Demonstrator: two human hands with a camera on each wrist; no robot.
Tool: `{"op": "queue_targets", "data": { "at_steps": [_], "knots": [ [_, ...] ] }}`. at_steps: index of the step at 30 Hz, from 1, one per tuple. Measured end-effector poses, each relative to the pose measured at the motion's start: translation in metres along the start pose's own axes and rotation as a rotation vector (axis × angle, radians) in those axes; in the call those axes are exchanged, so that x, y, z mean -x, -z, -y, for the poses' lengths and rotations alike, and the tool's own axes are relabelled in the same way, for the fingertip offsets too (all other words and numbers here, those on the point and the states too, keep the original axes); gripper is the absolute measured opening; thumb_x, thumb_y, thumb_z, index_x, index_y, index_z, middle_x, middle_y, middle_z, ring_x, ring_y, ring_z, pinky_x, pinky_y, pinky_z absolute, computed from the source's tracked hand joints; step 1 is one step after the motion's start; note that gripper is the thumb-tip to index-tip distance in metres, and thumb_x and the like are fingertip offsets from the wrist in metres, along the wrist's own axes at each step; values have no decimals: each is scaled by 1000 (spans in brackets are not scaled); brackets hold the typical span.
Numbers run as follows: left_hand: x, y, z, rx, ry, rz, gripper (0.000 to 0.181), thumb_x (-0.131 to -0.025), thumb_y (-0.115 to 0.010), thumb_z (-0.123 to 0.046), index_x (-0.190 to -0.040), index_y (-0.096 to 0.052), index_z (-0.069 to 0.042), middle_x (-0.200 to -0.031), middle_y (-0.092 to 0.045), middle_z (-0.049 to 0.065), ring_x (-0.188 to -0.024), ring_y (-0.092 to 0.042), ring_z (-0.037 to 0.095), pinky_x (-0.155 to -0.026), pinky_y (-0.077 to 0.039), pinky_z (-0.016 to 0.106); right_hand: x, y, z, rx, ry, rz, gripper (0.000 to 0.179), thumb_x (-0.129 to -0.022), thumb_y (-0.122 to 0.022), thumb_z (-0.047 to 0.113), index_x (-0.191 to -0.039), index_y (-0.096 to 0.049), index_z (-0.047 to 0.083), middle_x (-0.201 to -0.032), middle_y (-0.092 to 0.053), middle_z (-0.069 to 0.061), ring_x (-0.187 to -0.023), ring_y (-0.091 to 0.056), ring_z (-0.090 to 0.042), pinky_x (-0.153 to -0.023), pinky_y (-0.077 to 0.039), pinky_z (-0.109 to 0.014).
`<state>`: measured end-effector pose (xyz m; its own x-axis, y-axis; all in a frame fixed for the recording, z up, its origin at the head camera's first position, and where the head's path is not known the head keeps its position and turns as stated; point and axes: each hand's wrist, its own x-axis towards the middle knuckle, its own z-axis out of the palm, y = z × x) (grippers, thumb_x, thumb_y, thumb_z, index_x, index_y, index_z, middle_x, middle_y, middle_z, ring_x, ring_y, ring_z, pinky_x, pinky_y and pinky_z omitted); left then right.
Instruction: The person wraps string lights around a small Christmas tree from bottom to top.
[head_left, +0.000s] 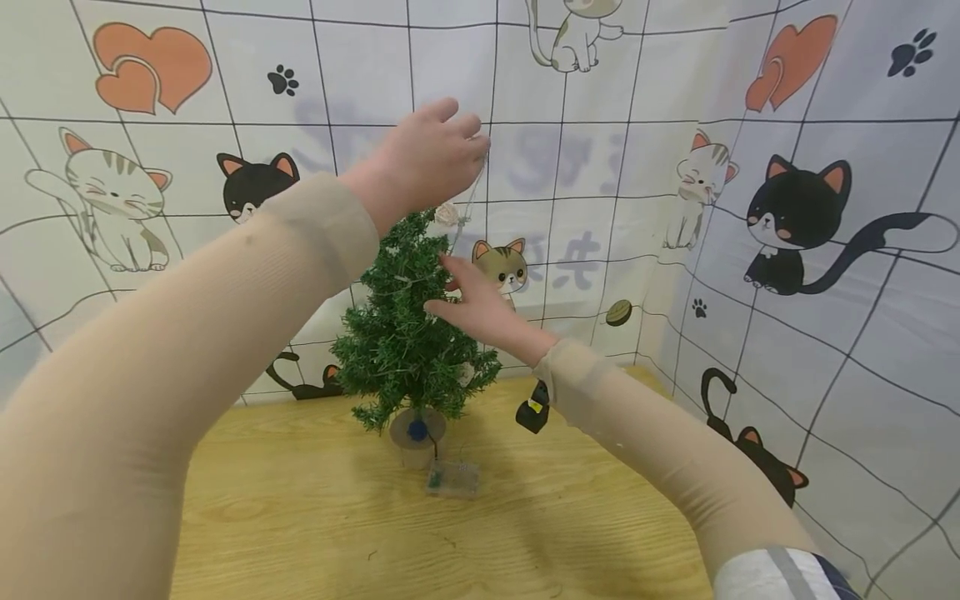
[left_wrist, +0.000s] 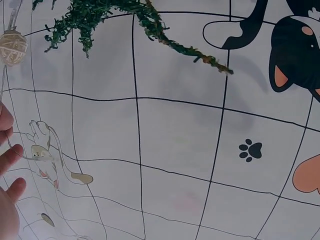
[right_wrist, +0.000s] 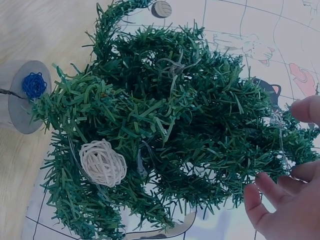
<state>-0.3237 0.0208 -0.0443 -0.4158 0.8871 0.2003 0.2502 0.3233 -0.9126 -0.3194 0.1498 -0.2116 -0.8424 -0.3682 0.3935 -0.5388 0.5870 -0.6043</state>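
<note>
A small green artificial Christmas tree (head_left: 416,325) stands on the wooden table in a round pale base. Above its top, my left hand (head_left: 431,158) pinches the thin clear wire of a string of ball lights. From that wire hangs a cream woven ball (head_left: 446,214), also seen near the fingers in the left wrist view. My right hand (head_left: 480,304) is at the tree's upper right side, thumb and fingers spread apart, with wire (right_wrist: 281,145) running down to its fingertips. A white woven ball (right_wrist: 102,162) lies among the lower branches. A blue woven ball (right_wrist: 34,85) rests at the base.
A clear battery box (head_left: 453,480) lies on the table (head_left: 322,517) in front of the base, joined by a dark lead. To the right stands a small black object with a yellow label (head_left: 534,408). Cat-print cloth (head_left: 585,167) hangs behind and to the right.
</note>
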Motion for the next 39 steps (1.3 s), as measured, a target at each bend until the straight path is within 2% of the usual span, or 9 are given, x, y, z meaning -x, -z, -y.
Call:
{"op": "queue_targets", "data": {
  "at_steps": [4,8,12,17,19,25,31,37,39],
  "knots": [
    [-8,-3,-5,40,20,50,36,-98,-54,-7,-133,-55,0,-137,-50,13,-124,-41,32,-103,-28,47,0,-2,-1,-9,-24,29,76,-97,-59,33,-156,-15,17,-160,-15,-3,-128,-42,-20,-95,-44,-40],
    [-13,-9,-6,206,92,137,35,-100,-47,-13,-132,-57,-4,-137,-51,10,-128,-38,32,-110,-19,51,-2,-5,-2,8,-39,50,77,-97,-59,35,-157,-13,17,-160,-14,-2,-130,-41,-22,-96,-43,-41],
    [-15,-16,0,382,189,244,37,-101,-37,-22,-123,-63,-8,-132,-55,9,-126,-38,31,-112,-10,55,-6,-8,-2,47,-49,75,78,-96,-59,36,-157,-13,16,-160,-15,-5,-131,-41,-26,-97,-43,-42],
    [-13,-28,12,517,303,332,50,-101,-24,-34,-101,-68,-10,-126,-60,11,-127,-35,31,-112,-2,59,-11,-11,-3,71,-50,84,79,-96,-60,34,-156,-14,15,-159,-17,-9,-130,-43,-29,-97,-44,-42],
    [-11,-33,16,562,346,370,56,-101,-19,-39,-98,-68,-11,-131,-58,12,-133,-31,33,-112,0,59,-13,-11,-4,74,-47,83,78,-95,-60,33,-156,-14,15,-158,-19,-10,-128,-44,-30,-95,-44,-42],
    [-1,-52,24,651,436,497,74,-100,-8,-52,-120,-63,-6,-147,-41,21,-143,-13,41,-111,2,60,-13,-11,-4,100,-35,82,76,-95,-59,33,-156,-18,14,-156,-21,-12,-125,-46,-29,-92,-45,-42],
    [13,-62,31,727,510,510,83,-98,-4,-59,-124,-59,-2,-143,-43,26,-135,-31,47,-111,4,61,-11,-9,-5,82,-36,78,74,-96,-59,32,-155,-20,13,-157,-20,-11,-129,-43,-30,-96,-44,-42],
    [21,-64,35,757,514,505,80,-98,-5,-59,-101,-65,-6,-134,-53,24,-131,-36,47,-110,5,62,-10,-4,-6,91,-28,67,73,-96,-59,33,-155,-21,13,-158,-19,-10,-130,-42,-29,-96,-44,-40],
    [22,-67,34,766,508,495,76,-99,-8,-58,-91,-64,-8,-123,-60,23,-130,-38,47,-110,6,63,-10,-3,-7,100,-27,57,73,-96,-59,33,-154,-22,11,-158,-19,-10,-129,-43,-29,-96,-44,-40]
  ]
}}
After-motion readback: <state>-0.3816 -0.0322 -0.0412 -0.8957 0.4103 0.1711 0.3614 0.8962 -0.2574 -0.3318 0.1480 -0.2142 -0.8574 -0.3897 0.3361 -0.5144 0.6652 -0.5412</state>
